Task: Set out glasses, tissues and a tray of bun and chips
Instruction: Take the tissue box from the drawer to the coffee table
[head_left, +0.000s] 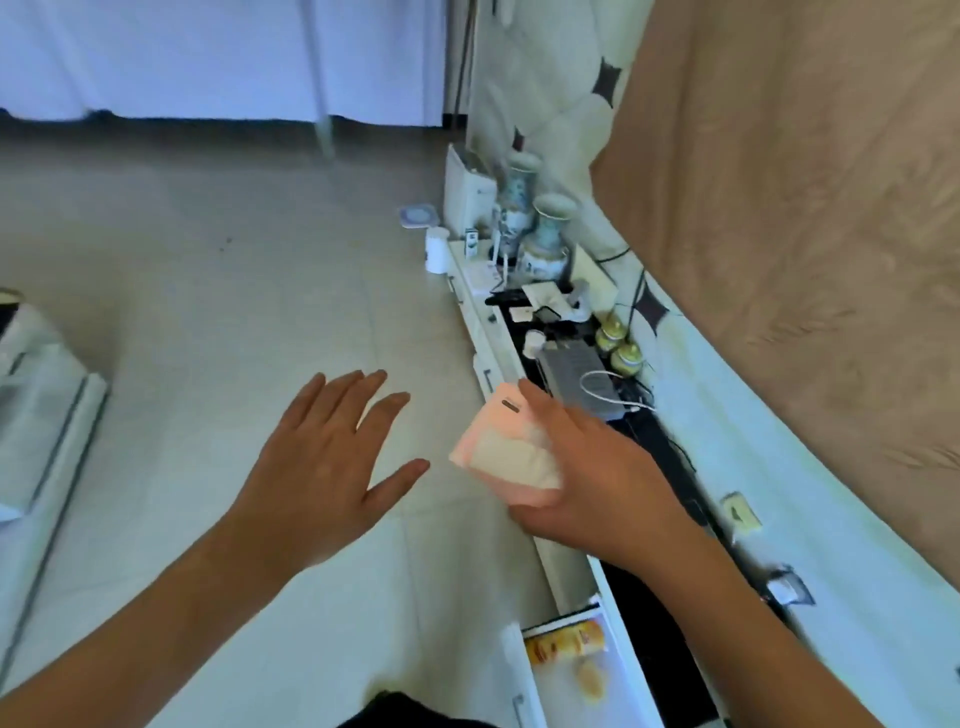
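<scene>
My right hand (587, 467) grips a pink and white tissue pack (506, 449), held in the air over the front edge of a low white cabinet (566, 566). My left hand (324, 462) hovers open over the tiled floor, fingers spread, a short way left of the pack and not touching it. Below, an open drawer (524, 675) of the cabinet holds a yellow chips can (563, 642) and a pale bun-like item (589, 678). No glasses or tray are in sight.
The cabinet top carries two porcelain vases (545, 241), small jars (621, 343), a grey device with cables (576, 374) and oddments. A white cup (436, 249) stands at its far end. A glass table edge (47, 415) sits at the left; pale floor tiles lie between.
</scene>
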